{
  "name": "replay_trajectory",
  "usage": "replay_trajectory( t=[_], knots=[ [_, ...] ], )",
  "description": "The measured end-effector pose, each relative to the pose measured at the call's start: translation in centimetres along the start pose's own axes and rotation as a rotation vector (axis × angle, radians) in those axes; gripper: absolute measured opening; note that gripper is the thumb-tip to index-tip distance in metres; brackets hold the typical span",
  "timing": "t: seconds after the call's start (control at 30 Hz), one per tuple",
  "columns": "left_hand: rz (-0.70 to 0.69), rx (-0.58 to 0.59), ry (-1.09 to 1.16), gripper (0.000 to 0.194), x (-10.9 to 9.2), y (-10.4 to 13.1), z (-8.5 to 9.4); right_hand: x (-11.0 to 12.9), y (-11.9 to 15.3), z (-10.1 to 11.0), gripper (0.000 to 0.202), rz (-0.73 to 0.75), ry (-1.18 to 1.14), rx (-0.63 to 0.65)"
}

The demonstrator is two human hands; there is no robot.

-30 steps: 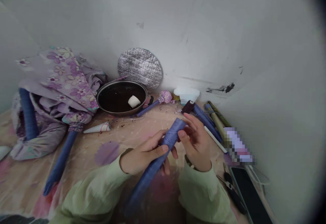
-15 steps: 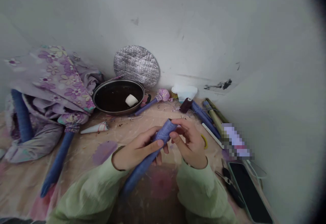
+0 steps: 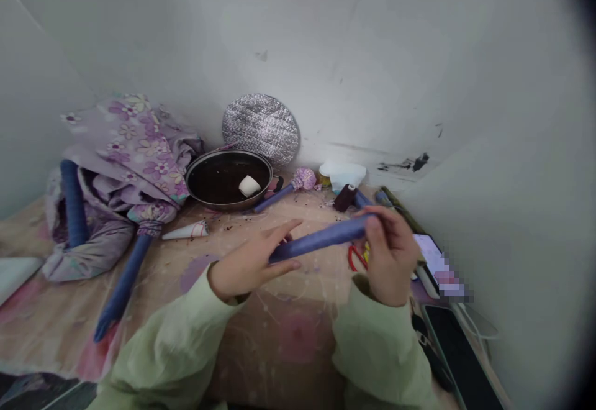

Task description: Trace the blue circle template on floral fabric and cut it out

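A long blue wrapped tube (image 3: 326, 237) lies almost level above the table, rising slightly to the right. My right hand (image 3: 393, 255) pinches its right end between thumb and fingers. At the other end, my left hand (image 3: 249, 261) loosely cradles the tube between a stretched thumb and the fingers; that tip is partly hidden in the hand. Behind the tube, near my right hand, are red-handled scissors (image 3: 354, 258), partly covered.
A dark pan (image 3: 228, 177) holds a white roll (image 3: 249, 186). Left of it lies floral cloth (image 3: 139, 143) with blue tubes. Nearby are a white cone (image 3: 186, 230), a dark thread spool (image 3: 345, 198), a silvery disc (image 3: 263, 127) against the wall and a phone (image 3: 460, 354).
The tube has swung from steeply slanted to nearly level. My right hand has moved right with one end, and my left hand's grip has loosened. The view has shifted slightly.
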State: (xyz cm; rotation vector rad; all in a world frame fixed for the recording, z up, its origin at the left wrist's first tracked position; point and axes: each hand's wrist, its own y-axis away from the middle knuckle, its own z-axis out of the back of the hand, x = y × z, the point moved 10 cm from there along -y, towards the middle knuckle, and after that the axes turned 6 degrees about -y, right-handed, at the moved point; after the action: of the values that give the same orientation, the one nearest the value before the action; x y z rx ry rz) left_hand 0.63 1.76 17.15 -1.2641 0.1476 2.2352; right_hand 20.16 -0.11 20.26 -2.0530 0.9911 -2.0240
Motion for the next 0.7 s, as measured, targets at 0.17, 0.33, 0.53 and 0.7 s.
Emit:
replay_trajectory(
  t=[0.17,0.33,0.53,0.7],
  knots=[
    [0.017,-0.040,-0.079,0.057,1.5,0.4,2.4,-3.1,-2.4,6.7,0.018,-0.060,-0.274,-0.334],
    [-0.025,-0.144,-0.007,0.046,0.4,0.7,3.4,-7.8,-3.4,8.2,0.020,-0.260,-0.413,-0.348],
    [-0.257,-0.425,-0.049,0.031,-2.6,2.3,5.7,-15.3,-1.3,2.7,0.022,-0.583,-0.398,-0.164],
    [-0.308,-0.620,-0.020,0.022,-2.5,3.3,7.4,-18.1,3.8,-3.3,0.027,-0.731,-0.337,0.176]
  ],
)
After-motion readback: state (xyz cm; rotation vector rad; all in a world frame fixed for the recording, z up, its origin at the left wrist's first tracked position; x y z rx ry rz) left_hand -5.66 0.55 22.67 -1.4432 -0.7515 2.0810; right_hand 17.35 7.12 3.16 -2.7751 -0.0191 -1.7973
